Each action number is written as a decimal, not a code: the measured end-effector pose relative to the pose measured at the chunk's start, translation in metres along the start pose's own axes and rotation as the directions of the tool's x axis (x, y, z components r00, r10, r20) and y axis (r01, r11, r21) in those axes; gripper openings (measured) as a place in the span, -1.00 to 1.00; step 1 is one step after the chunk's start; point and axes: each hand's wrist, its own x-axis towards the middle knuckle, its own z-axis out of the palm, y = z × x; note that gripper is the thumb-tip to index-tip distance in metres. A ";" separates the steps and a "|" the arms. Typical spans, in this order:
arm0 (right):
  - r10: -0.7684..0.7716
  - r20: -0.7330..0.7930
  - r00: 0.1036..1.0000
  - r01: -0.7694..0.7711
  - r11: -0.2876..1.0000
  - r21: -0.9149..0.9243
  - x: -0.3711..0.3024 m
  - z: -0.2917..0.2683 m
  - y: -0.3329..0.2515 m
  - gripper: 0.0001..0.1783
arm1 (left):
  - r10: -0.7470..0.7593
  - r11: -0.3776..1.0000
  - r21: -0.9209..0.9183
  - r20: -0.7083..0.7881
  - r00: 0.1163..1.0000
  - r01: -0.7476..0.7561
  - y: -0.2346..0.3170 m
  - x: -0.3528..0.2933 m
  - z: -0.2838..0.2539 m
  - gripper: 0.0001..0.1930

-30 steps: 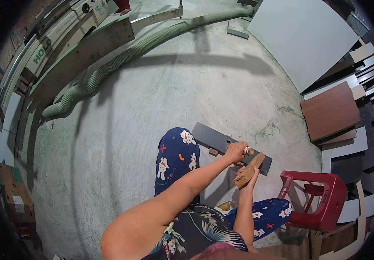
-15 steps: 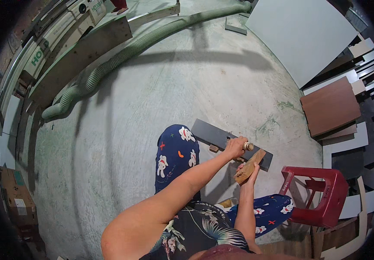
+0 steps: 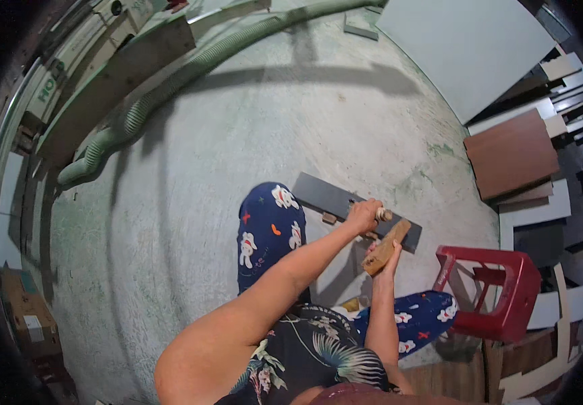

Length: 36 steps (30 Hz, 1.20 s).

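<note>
A dark grey board lies on the floor in front of my knees. Over its middle, my left hand is closed around a short tool with a rounded, tan end; the rest of the tool is hidden by the fingers. My right hand grips a rectangular wooden block from its right side. The block is tilted, its far end over the board's right part and close to the tool's end. A small brown wood piece sits by the board's near edge.
A red plastic stool stands to my right, by stacked panels. A large pale sheet leans at far right. A green ribbed hose crosses the floor, and a cardboard box stands at left.
The whole view has shifted slightly, so everything sits a little higher in the picture. Both hands keep their grips and stay nearly in the same place over the board.
</note>
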 end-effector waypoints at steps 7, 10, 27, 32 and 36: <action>0.055 0.031 0.998 -0.053 0.997 -0.059 0.015 0.000 0.007 -0.33 | 0.069 0.997 0.048 -0.017 0.998 -0.068 -0.003 -0.005 -0.006 -0.70; -0.020 -0.019 1.000 0.019 0.998 -0.066 0.004 0.013 0.008 -0.41 | 0.055 0.996 0.066 0.019 0.998 -0.056 0.001 -0.007 -0.002 -0.73; 0.058 -0.037 0.998 -0.065 0.972 -0.226 0.013 -0.005 0.011 -0.47 | 0.063 0.998 -0.008 -0.124 0.990 -0.064 0.009 -0.009 0.003 -0.74; 0.032 -0.022 0.999 -0.036 0.973 -0.228 0.012 -0.006 0.013 -0.47 | 0.036 0.999 -0.004 -0.144 0.989 -0.037 0.007 -0.010 0.003 -0.78; 0.091 -0.033 0.995 -0.095 0.978 -0.186 0.010 -0.003 0.015 -0.46 | 0.020 1.000 -0.014 -0.171 0.985 -0.022 0.002 -0.010 0.005 -0.81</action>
